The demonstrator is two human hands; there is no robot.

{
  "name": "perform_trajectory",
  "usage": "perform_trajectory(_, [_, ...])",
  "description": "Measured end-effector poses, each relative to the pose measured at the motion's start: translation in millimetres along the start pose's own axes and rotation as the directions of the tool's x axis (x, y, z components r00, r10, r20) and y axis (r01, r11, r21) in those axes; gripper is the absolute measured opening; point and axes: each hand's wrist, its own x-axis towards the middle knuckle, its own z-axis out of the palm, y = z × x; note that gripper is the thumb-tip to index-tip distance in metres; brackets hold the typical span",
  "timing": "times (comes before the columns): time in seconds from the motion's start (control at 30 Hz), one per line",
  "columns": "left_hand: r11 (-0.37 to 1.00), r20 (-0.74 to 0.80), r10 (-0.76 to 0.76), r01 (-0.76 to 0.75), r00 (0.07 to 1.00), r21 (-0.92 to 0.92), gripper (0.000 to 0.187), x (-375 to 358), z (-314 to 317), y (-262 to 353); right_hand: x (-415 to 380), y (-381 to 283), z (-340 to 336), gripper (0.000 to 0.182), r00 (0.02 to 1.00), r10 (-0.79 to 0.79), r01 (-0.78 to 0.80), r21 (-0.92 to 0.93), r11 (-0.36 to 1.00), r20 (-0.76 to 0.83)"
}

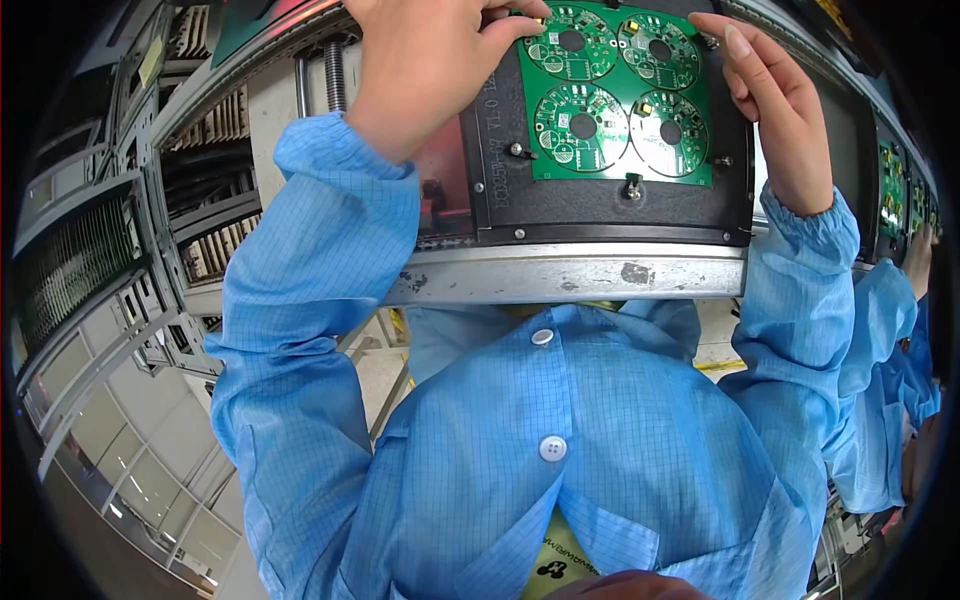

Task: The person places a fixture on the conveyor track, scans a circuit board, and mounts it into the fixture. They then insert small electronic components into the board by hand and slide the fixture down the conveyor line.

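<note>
Green circuit board (621,92) lies flat in a black fixture plate (590,215), its four round sections, each with a dark centre, facing up. Small metal posts (633,189) stand along its edges, and yellow components (645,107) sit on the sections. Working well here would seem to call for a light touch: keep the board level against the fixture, handle it at the rim, bring any part down squarely, and keep knuckles and cuffs off the small components.

At the board's upper left corner, the left hand (430,50) comes in from the side, thumb and forefinger close together beside a yellow component; whether they pinch it is too small to judge. Across the board, the right hand (787,98) is at the upper right corner, its fingers (757,75) bent inward and one tip reaching to the edge; whether they grip anything there I can't make out. The board thus lies between the two hands, mostly nearer the wearer than the fingertips.

Below the fixture runs a scuffed metal rail (560,275). Farther right are more green boards (890,190) and another person's blue sleeve (885,300).
</note>
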Motion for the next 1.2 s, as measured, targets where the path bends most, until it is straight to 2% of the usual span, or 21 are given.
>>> perform_trajectory(0.13, [0.994,-0.107,0.109,-0.105,0.988,0.044,0.003,-1,10,-4,-4,-12,10,0.025,0.998,0.043,-0.043,-0.014,0.999,-0.053])
perform_trajectory(0.23, [0.998,-0.015,0.023,-0.022,1.0,0.064,0.003,0,2,3,-4,-17,13,0.029,0.997,0.039,-0.043,-0.074,0.996,-0.061])
perform_trajectory(0.33, [0.994,-0.069,0.065,-0.059,0.995,0.089,0.004,-2,8,0,-4,-18,13,0.028,0.998,0.011,-0.019,-0.138,0.99,-0.057])
perform_trajectory(0.43, [0.998,-0.077,0.057,-0.054,0.995,0.043,0.004,-1,9,-2,-6,-17,20,0.028,0.995,-0.077,0.07,-0.104,0.992,-0.058])
perform_trajectory(0.53, [0.999,-0.066,0.04,-0.039,0.997,0.019,0.004,-2,9,-2,-7,-19,20,0.026,0.999,-0.025,0.022,-0.094,0.995,-0.033])
perform_trajectory(0.63, [0.999,-0.072,0.032,-0.032,0.997,-0.003,0.005,-1,8,2,-7,-16,21,0.024,0.998,-0.064,0.062,-0.089,0.994,-0.027])
perform_trajectory(0.73, [0.999,-0.03,-0.015,0.014,0.999,-0.029,0.005,0,8,2,-9,-17,26,0.023,0.995,-0.102,0.102,-0.002,0.995,-0.019])
perform_trajectory(0.93, [0.999,0.006,0.041,-0.041,0.999,-0.02,0.006,3,4,2,-10,-17,24,0.023,0.995,-0.103,0.103,0.012,0.995,0.017])
perform_trajectory(1.03, [0.997,-0.052,0.081,-0.081,0.995,0.003,0.006,1,12,-3,-10,-29,18,0.022,0.995,-0.046,0.044,0.022,0.999,0.088])
perform_trajectory(1.13, [0.993,-0.092,0.109,-0.106,0.99,0.044,0.006,-1,16,-1,-9,-11,18,0.021,0.998,-0.004,0.001,0.044,0.999,0.068])
perform_trajectory(1.2, [0.993,-0.058,0.113,-0.11,0.992,0.045,0.007,-1,15,-1,-11,-12,20,0.021,0.998,-0.001,-0.003,0.058,0.998,0.063])
